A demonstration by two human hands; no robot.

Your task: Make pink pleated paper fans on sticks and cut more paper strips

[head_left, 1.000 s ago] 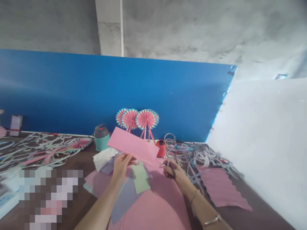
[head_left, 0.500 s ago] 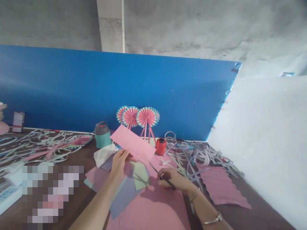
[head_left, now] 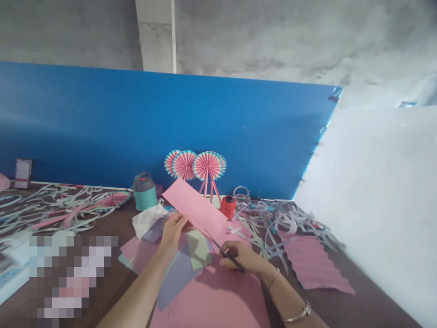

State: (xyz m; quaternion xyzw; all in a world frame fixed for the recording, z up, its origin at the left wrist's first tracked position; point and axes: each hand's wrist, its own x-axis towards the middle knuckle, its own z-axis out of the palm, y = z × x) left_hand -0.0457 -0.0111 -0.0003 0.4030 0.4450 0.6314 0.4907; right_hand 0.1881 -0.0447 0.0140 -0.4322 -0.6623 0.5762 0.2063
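Observation:
My left hand (head_left: 175, 228) pinches the lower left edge of a pink paper sheet (head_left: 196, 202), held tilted above the table. In my right hand (head_left: 241, 256) is a pair of dark scissors (head_left: 226, 256), its fingers closed round the handles. The scissor blades point up and left and meet the sheet's lower edge; whether they are parted is too fine to make out. Below both hands lie a large pink sheet (head_left: 215, 298), a green paper piece (head_left: 199, 250) and a grey-purple sheet (head_left: 177, 278).
Pink pleated paper fans (head_left: 208, 166) stand against the blue partition (head_left: 136, 114). Near them are a teal container with a dark top (head_left: 145, 197) and a red thread spool (head_left: 228, 207). Paper strips (head_left: 287, 221) pile up on the right, beside a rippled pink sheet (head_left: 317, 264). More strips lie left.
The pink sheet and my left hand have shifted slightly right. My right hand has moved a little left, bringing the scissors to the sheet's lower edge.

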